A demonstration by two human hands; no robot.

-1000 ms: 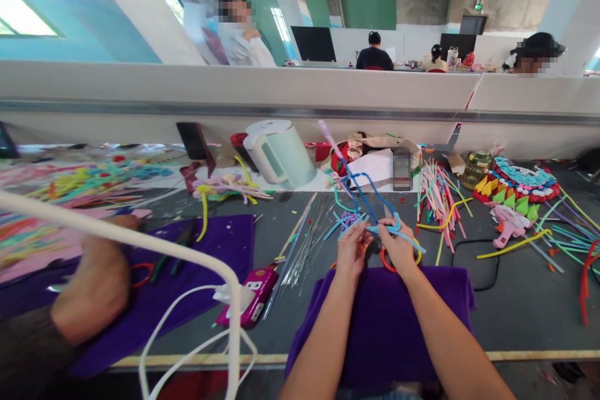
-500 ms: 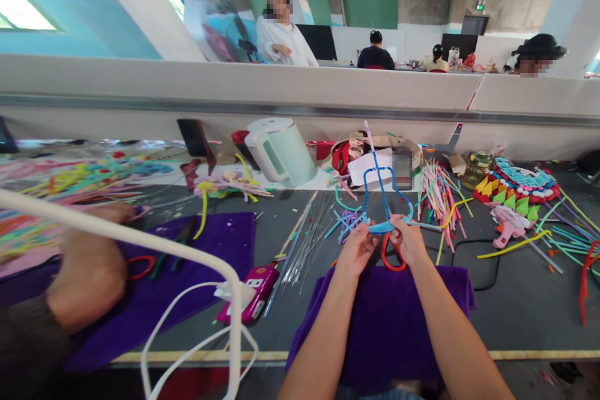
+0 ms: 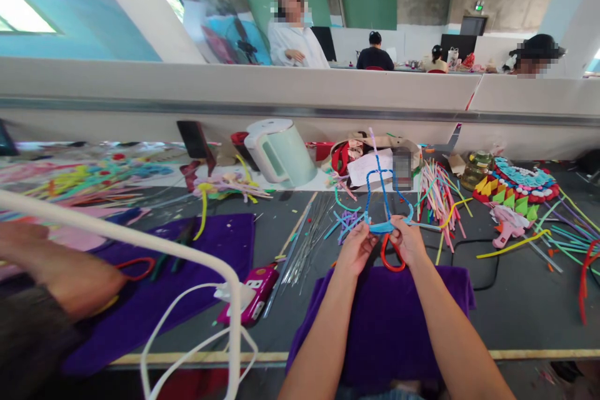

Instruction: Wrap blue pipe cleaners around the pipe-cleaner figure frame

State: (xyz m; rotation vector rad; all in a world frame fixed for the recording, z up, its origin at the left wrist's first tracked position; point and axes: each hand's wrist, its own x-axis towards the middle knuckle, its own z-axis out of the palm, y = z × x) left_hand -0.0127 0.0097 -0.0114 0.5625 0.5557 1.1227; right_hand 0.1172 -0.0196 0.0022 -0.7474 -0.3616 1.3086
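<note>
Left hand [image 3: 359, 250] and right hand [image 3: 407, 241], fingertips pinched together, hold the light-blue band [image 3: 382, 227] of a pipe-cleaner frame [image 3: 383, 187] above the desk [image 3: 539, 312], right of centre. Frame now stands almost upright, versus left-tilted one second ago; outline probably easier to check.

A bright window [image 3: 21, 0] sits in a blue wall [image 3: 100, 22]; a white partition [image 3: 234, 82] backs the grey surface [image 3: 520, 319]; beyond stands a concrete wall [image 3: 424, 3].

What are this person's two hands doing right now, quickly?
Left hand: closed, pinching one end of the light-blue base of the blue wire frame.
Right hand: closed, pinching the same base near its other end.
</note>
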